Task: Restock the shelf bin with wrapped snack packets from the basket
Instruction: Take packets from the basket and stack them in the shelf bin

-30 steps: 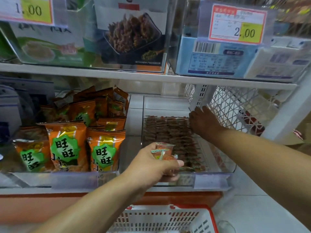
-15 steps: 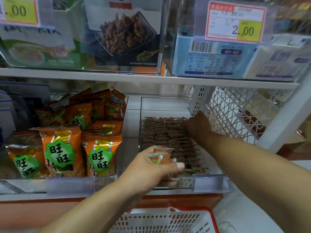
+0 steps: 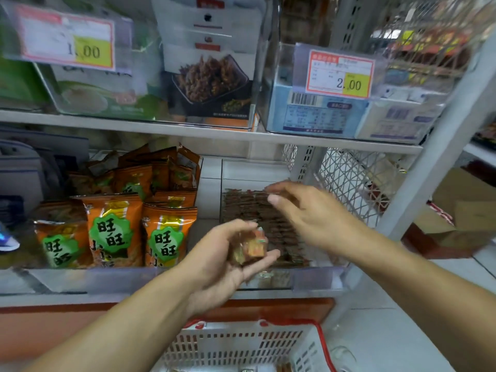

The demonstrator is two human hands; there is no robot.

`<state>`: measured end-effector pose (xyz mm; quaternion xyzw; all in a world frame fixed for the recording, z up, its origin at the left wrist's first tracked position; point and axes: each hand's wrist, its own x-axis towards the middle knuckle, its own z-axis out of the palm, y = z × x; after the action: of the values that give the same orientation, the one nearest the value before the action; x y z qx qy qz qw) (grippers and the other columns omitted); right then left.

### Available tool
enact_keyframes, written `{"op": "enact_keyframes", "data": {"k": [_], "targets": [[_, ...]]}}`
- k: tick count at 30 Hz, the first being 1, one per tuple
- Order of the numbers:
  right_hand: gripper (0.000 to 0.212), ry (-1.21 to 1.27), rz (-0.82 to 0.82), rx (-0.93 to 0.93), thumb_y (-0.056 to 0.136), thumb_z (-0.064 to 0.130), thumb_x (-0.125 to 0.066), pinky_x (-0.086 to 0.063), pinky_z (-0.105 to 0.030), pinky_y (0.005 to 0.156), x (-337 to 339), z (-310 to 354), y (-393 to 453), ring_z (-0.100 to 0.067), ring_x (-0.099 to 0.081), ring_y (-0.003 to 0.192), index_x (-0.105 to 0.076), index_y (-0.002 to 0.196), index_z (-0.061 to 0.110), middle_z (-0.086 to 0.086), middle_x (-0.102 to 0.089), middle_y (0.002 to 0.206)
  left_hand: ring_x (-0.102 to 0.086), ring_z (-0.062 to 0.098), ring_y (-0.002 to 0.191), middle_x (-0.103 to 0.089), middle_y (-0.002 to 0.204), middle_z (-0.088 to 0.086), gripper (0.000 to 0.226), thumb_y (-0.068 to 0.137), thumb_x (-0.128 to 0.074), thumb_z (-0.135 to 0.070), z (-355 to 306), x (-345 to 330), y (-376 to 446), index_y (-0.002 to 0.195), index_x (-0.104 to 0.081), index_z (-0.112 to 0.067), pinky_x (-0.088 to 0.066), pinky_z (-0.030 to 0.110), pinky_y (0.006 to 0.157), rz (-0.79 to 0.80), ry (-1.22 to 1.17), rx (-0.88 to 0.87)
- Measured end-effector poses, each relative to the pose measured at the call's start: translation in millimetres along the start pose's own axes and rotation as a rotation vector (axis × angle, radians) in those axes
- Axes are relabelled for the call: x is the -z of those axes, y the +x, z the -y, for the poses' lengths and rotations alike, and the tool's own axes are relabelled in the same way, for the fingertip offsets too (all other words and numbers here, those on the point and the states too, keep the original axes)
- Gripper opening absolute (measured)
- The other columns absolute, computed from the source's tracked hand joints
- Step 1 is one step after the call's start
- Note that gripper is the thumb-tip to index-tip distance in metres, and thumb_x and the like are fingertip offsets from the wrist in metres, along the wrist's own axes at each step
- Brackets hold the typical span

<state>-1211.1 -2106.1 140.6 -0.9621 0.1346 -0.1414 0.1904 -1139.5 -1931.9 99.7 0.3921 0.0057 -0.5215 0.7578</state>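
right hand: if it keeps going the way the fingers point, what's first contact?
The right hand points left and toward the back, above the clear bin. Likely first contact: the packed snack packets just below the fingertips, or the bin's left wall. The hand is blurred, so its height is unclear.

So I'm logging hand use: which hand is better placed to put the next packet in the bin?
Probably the right hand: open over the bin, beside the packets the left hand holds.
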Motion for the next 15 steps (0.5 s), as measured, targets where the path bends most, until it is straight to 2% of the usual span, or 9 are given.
{"op": "enact_keyframes", "data": {"k": [2, 4, 5, 6, 8, 9, 11, 13, 15], "targets": [[0.059, 0.145, 0.087, 0.134, 0.088, 0.067, -0.046, -0.047, -0.029, 0.103, 1, 15, -36, 0.001, -0.055, 0.120, -0.051, 0.140, 0.040, 0.021, -0.061, 0.127, -0.065, 0.037, 0.119, -0.068, 0.126, 0.025, 0.045, 0.090, -0.069, -0.028, -2, -3, -11, 0.124, -0.069, 0.002, -0.062, 0.048, 0.084, 0.067, -0.003, 0.025], [0.066, 0.095, 0.107, 0.188, 0.086, 0.065, -0.052, -0.042, -0.031, 0.107, -14, 17, -60, 0.003, -0.047, 0.126, -0.047, 0.145, 0.039, 0.027, -0.052, 0.132, -0.059, 0.036, 0.121, -0.065, 0.133, 0.028, 0.056, 0.094, -0.062, -0.046, -2, -5, -20, 0.125, -0.071, -0.001, -0.061, 0.032, 0.077, 0.123, 0.034, 0.062], [0.064, 0.083, 0.073, 0.191, 0.085, 0.060, -0.058, -0.043, -0.032, 0.107, -23, 17, -66, 0.002, -0.046, 0.125, -0.049, 0.144, 0.038, 0.028, -0.052, 0.130, -0.060, 0.036, 0.118, -0.064, 0.134, 0.028, 0.061, 0.095, -0.057, -0.053, -2, -5, -24, 0.124, -0.072, -0.002, -0.058, 0.030, 0.077, 0.146, 0.057, 0.071], [0.059, 0.101, 0.030, 0.184, 0.085, 0.053, -0.065, -0.044, -0.033, 0.104, -30, 16, -70, 0.000, -0.048, 0.122, -0.052, 0.141, 0.038, 0.027, -0.053, 0.126, -0.060, 0.037, 0.116, -0.062, 0.136, 0.028, 0.066, 0.097, -0.053, -0.058, -2, -5, -27, 0.125, -0.071, -0.002, -0.055, 0.033, 0.088, 0.159, 0.073, 0.081], [0.051, 0.183, -0.053, 0.169, 0.083, 0.039, -0.073, -0.045, -0.029, 0.100, -38, 16, -73, 0.000, -0.053, 0.116, -0.058, 0.132, 0.038, 0.025, -0.057, 0.117, -0.055, 0.037, 0.112, -0.057, 0.141, 0.028, 0.068, 0.099, -0.048, -0.056, -2, -5, -31, 0.134, -0.064, 0.000, -0.039, 0.051, 0.115, 0.142, 0.088, 0.096], [0.047, 0.250, -0.084, 0.146, 0.082, 0.036, -0.074, -0.046, -0.027, 0.099, -39, 15, -73, -0.001, -0.057, 0.114, -0.061, 0.128, 0.038, 0.024, -0.060, 0.116, -0.055, 0.037, 0.110, -0.057, 0.139, 0.028, 0.064, 0.101, -0.048, -0.050, -2, -5, -32, 0.137, -0.061, 0.002, -0.036, 0.056, 0.117, 0.108, 0.096, 0.087], [0.039, 0.488, -0.099, 0.027, 0.087, 0.033, -0.073, -0.049, -0.030, 0.099, -38, 11, -74, -0.004, -0.064, 0.112, -0.065, 0.125, 0.037, 0.019, -0.069, 0.118, -0.068, 0.037, 0.109, -0.065, 0.130, 0.030, 0.051, 0.105, -0.046, -0.035, -2, -7, -31, 0.134, -0.060, 0.004, -0.051, 0.059, 0.103, 0.022, 0.110, 0.047], [0.030, 0.867, -0.068, -0.120, 0.094, 0.035, -0.066, -0.052, -0.036, 0.097, -32, 9, -73, -0.014, -0.068, 0.112, -0.069, 0.123, 0.032, 0.005, -0.073, 0.121, -0.076, 0.041, 0.094, -0.074, 0.112, 0.028, 0.038, 0.108, -0.043, -0.023, 0, -4, -28, 0.125, -0.060, 0.006, -0.062, 0.055, 0.080, -0.082, 0.096, 0.008], [0.032, 1.293, 0.013, -0.242, 0.096, 0.034, -0.055, -0.057, -0.032, 0.083, -27, 10, -72, -0.024, -0.070, 0.104, -0.073, 0.119, 0.022, -0.012, -0.072, 0.122, -0.076, 0.046, 0.088, -0.075, 0.105, 0.029, 0.031, 0.109, -0.043, -0.017, 2, -1, -24, 0.122, -0.057, 0.008, -0.064, 0.053, 0.065, -0.205, 0.041, -0.023]]}}
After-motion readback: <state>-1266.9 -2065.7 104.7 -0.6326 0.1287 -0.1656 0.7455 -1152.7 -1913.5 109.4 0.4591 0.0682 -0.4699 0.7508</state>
